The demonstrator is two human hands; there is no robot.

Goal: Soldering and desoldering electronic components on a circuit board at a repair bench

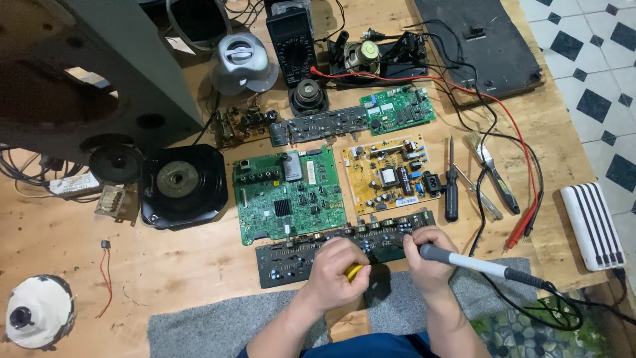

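My left hand [336, 270] is closed around a small yellow tool [355, 270] and rests on the long dark circuit board [291, 260] at the table's near edge. My right hand [429, 257] grips a soldering iron [477, 264] with a grey and white handle; its tip points left over the same board and is hidden behind my fingers. The iron's black cord trails off to the right.
Beyond lie a green circuit board [289, 196], a yellow board [387, 174], a small green board [397, 109], a screwdriver [451, 182], a brush [491, 171], red and black probes [523, 224], a multimeter [291, 45], speakers [182, 185] and a white power bank [591, 225].
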